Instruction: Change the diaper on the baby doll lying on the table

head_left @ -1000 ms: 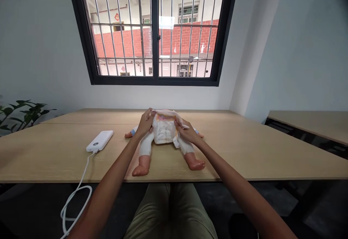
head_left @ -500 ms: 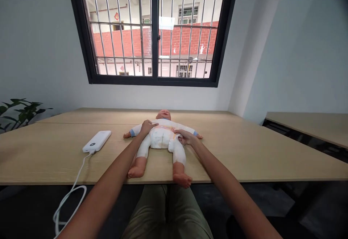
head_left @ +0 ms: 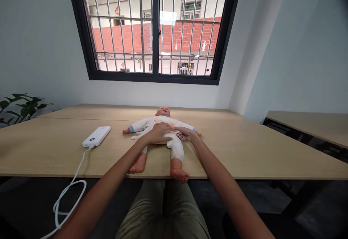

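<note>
A baby doll (head_left: 177,148) lies on its back on the table, head towards the window, in a white outfit with blue cuffs. A white diaper (head_left: 170,144) is around its hips, mostly hidden by my hands. My left hand (head_left: 160,133) rests across the diaper's front and the doll's belly, fingers stretched towards the right. At the doll's hip on the right, my right hand (head_left: 185,134) has its fingers curled in on the diaper's side edge; the exact grip is partly hidden. On the left a loose white flap (head_left: 134,137) sticks out beside the doll.
To the left lies a white power bank (head_left: 96,136) with a white cable (head_left: 71,185) hanging over the front edge of the wooden table (head_left: 244,148). A plant (head_left: 23,106) stands at the far left. Behind is a barred window (head_left: 154,32); another table (head_left: 310,123) is at right.
My left hand has moved right, from the doll's waist on the left to across the diaper's front. A white flap now shows at the left. My right hand stays at the hip.
</note>
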`<control>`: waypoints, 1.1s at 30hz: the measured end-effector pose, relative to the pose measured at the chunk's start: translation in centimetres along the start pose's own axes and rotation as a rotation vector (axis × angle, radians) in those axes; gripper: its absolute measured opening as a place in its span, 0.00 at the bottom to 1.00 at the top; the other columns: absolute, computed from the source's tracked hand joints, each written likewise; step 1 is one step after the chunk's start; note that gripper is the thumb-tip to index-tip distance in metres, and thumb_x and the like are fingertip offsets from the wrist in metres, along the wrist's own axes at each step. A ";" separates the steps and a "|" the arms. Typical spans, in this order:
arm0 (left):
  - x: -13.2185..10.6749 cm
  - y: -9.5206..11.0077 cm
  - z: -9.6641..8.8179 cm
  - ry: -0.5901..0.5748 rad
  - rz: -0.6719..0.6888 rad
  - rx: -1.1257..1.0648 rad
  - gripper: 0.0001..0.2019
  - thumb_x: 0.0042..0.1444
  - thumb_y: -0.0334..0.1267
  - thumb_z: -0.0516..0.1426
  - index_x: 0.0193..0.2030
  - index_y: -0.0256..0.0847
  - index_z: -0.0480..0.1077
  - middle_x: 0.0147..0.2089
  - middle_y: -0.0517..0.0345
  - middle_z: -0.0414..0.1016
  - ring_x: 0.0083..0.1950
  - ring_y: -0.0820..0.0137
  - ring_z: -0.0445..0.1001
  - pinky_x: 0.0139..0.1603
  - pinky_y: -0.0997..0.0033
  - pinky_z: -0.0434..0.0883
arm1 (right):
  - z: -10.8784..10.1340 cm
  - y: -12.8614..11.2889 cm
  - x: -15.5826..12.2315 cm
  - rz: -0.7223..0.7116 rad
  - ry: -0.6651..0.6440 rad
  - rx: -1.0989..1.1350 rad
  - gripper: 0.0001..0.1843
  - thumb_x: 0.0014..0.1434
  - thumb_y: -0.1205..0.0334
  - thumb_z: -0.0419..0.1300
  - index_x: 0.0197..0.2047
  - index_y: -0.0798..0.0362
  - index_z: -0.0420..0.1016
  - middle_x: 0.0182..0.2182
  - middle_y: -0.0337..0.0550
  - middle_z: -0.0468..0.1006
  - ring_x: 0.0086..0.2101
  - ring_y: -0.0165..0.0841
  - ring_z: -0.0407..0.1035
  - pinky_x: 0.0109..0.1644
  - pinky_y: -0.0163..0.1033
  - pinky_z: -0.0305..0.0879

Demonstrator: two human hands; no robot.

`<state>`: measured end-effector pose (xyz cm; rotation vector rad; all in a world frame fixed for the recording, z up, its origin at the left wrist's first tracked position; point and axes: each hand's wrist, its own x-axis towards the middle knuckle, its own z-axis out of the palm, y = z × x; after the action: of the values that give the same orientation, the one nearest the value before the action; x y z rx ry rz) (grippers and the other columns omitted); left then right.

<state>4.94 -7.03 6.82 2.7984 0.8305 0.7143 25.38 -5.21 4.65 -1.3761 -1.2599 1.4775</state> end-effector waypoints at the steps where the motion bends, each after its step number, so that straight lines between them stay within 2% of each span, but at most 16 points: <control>1: 0.0 0.5 0.4 -0.093 0.017 0.035 0.22 0.55 0.42 0.59 0.57 0.53 0.69 0.61 0.55 0.68 0.63 0.59 0.63 0.66 0.51 0.56 | -0.5 -0.1 0.0 0.001 -0.002 -0.027 0.11 0.65 0.60 0.58 0.36 0.61 0.67 0.18 0.35 0.66 0.18 0.20 0.57 0.23 0.22 0.59; 4: 0.1 1.4 1.1 -0.246 -0.028 0.141 0.32 0.54 0.38 0.59 0.65 0.60 0.58 0.68 0.53 0.58 0.69 0.54 0.54 0.67 0.37 0.49 | -2.3 -0.2 -0.2 -0.011 0.050 -0.133 0.14 0.63 0.56 0.59 0.34 0.61 0.69 0.19 0.39 0.70 0.18 0.20 0.59 0.21 0.23 0.58; 7: -0.1 1.9 1.6 -0.269 -0.039 0.296 0.40 0.48 0.28 0.59 0.67 0.62 0.56 0.67 0.51 0.59 0.68 0.52 0.55 0.65 0.34 0.50 | -3.7 0.3 -0.5 -0.020 0.131 -0.285 0.16 0.60 0.56 0.62 0.28 0.60 0.69 0.18 0.41 0.71 0.16 0.22 0.60 0.17 0.25 0.54; 10: -0.2 2.4 2.6 -0.147 0.011 0.440 0.39 0.47 0.25 0.57 0.65 0.59 0.59 0.63 0.47 0.63 0.63 0.47 0.61 0.59 0.35 0.58 | -4.2 1.1 -0.9 0.011 0.132 -0.443 0.18 0.54 0.58 0.68 0.21 0.58 0.68 0.14 0.39 0.67 0.14 0.23 0.59 0.16 0.27 0.51; 13: 0.1 2.7 3.3 -0.066 0.055 0.469 0.29 0.47 0.33 0.60 0.59 0.46 0.67 0.57 0.41 0.68 0.58 0.42 0.64 0.56 0.36 0.60 | -4.3 1.3 -1.1 -0.009 0.112 -0.531 0.22 0.53 0.56 0.69 0.17 0.58 0.67 0.11 0.37 0.64 0.14 0.21 0.56 0.16 0.27 0.48; 15: 0.5 2.4 3.3 -0.011 0.032 0.428 0.21 0.48 0.35 0.60 0.52 0.39 0.70 0.52 0.40 0.71 0.55 0.46 0.67 0.55 0.44 0.63 | -4.6 1.3 -1.2 -0.055 0.113 -0.537 0.23 0.54 0.56 0.67 0.17 0.58 0.66 0.11 0.36 0.63 0.14 0.20 0.54 0.17 0.27 0.48; 17: 0.8 1.9 2.8 0.119 -0.097 0.287 0.16 0.49 0.35 0.58 0.47 0.37 0.70 0.47 0.43 0.74 0.50 0.52 0.71 0.51 0.55 0.65 | -5.0 1.3 -1.1 -0.103 0.119 -0.514 0.20 0.56 0.58 0.65 0.18 0.58 0.67 0.13 0.35 0.64 0.15 0.20 0.54 0.18 0.26 0.50; 19: 1.1 0.9 2.3 0.257 -0.271 0.107 0.14 0.49 0.35 0.59 0.44 0.37 0.70 0.43 0.47 0.76 0.45 0.56 0.73 0.45 0.62 0.66 | -5.4 1.2 -1.1 -0.132 0.131 -0.474 0.17 0.57 0.59 0.64 0.21 0.59 0.68 0.15 0.36 0.67 0.17 0.21 0.57 0.20 0.26 0.52; 21: 1.4 -0.3 1.9 0.374 -0.424 -0.039 0.14 0.50 0.39 0.59 0.44 0.38 0.70 0.42 0.50 0.77 0.43 0.58 0.74 0.41 0.65 0.65 | -5.7 1.3 -1.1 -0.136 0.143 -0.427 0.16 0.59 0.58 0.62 0.25 0.59 0.70 0.18 0.38 0.70 0.19 0.22 0.61 0.22 0.26 0.57; 24: 1.6 -2.1 1.7 0.469 -0.557 -0.114 0.16 0.56 0.48 0.55 0.44 0.36 0.71 0.43 0.47 0.78 0.44 0.58 0.75 0.39 0.67 0.64 | -5.6 1.3 -1.2 -0.107 0.126 -0.372 0.16 0.61 0.56 0.61 0.28 0.61 0.71 0.22 0.45 0.74 0.22 0.25 0.67 0.25 0.27 0.65; 26: 1.6 -3.0 1.8 0.503 -0.618 -0.166 0.20 0.57 0.53 0.54 0.42 0.35 0.72 0.42 0.45 0.78 0.43 0.59 0.75 0.37 0.68 0.64 | -5.4 1.3 -1.4 -0.072 0.080 -0.344 0.17 0.59 0.55 0.64 0.29 0.62 0.72 0.24 0.49 0.75 0.23 0.28 0.69 0.26 0.29 0.69; 29: 1.6 -3.7 1.8 0.527 -0.655 -0.216 0.21 0.55 0.55 0.55 0.39 0.35 0.73 0.39 0.46 0.78 0.41 0.59 0.75 0.35 0.70 0.63 | -4.9 1.4 -1.4 -0.070 0.030 -0.275 0.16 0.58 0.57 0.65 0.29 0.63 0.73 0.25 0.51 0.76 0.24 0.29 0.71 0.27 0.31 0.71; 33: 1.6 -3.6 1.8 0.550 -0.662 -0.242 0.20 0.54 0.53 0.57 0.38 0.36 0.74 0.39 0.47 0.78 0.40 0.61 0.75 0.35 0.71 0.61 | -4.2 1.5 -1.3 -0.198 0.075 -0.212 0.11 0.61 0.62 0.60 0.32 0.62 0.72 0.27 0.45 0.76 0.25 0.24 0.69 0.30 0.26 0.68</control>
<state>5.24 -3.11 4.92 1.9249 1.5220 1.3373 29.82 -6.08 3.78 -1.3831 -1.4922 1.1741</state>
